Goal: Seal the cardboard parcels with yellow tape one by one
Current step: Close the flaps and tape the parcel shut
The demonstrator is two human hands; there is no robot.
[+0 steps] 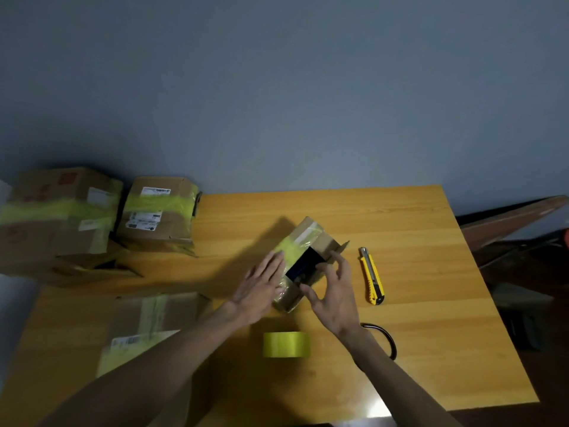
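Small parcel (304, 234): mid-table (431, 318), one end open, a dark item (303, 266) inside.
Left hand (261, 291): flat, fingers straight, pressing the parcel's yellow-taped side.
Right hand (334, 297): thumb and curved fingers hold the open end.
Tape roll (286, 344): near, in front.
Utility knife (372, 275): beside, right.

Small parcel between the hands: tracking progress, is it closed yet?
Open: the small parcel has a flap standing up, dark inside showing.

Cardboard parcels (303, 238): five were in view.
Yellow tape rolls (286, 344): one was there.
Utility knives (372, 275): one lay out.
Left hand (261, 288) and right hand (334, 298): two.
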